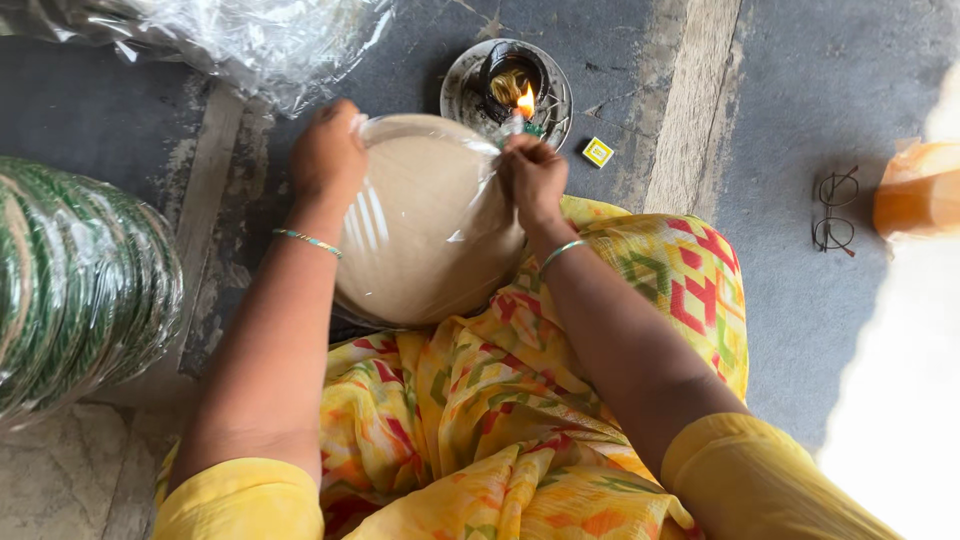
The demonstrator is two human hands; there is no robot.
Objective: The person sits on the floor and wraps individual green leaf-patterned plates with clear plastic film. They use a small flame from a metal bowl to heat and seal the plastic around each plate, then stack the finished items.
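Fingers beside candle flame — spectacles apart

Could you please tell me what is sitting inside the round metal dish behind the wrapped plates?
The metal dish holds a small dark lamp with a flame at its near edge. Its near rim is covered by the wrapped plates.

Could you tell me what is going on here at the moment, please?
A person seated on the floor holds a round stack of beige plates wrapped in clear plastic film on their lap. The left hand steadies the far left rim, while the right hand pinches the film at the right edge, close to a small flame burning on a metal dish. A small matchbox and spectacles lie on the floor, and a wrapped green-rimmed stack sits at the left.
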